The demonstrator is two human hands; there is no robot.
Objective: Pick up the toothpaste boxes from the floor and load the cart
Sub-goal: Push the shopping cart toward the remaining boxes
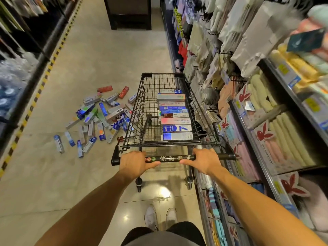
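Note:
A black wire shopping cart stands in the aisle straight ahead of me. Several toothpaste boxes lie in a neat row along the right side of its basket. A scattered pile of toothpaste boxes covers the floor just left of the cart, blue, white, grey and red. My left hand grips the left part of the cart handle. My right hand grips the right part of the same handle.
Shelves of towels and packaged textiles run close along the cart's right side. A dark shelf with bottled goods lines the left, edged by a yellow-black floor stripe. A dark display unit stands far down the aisle.

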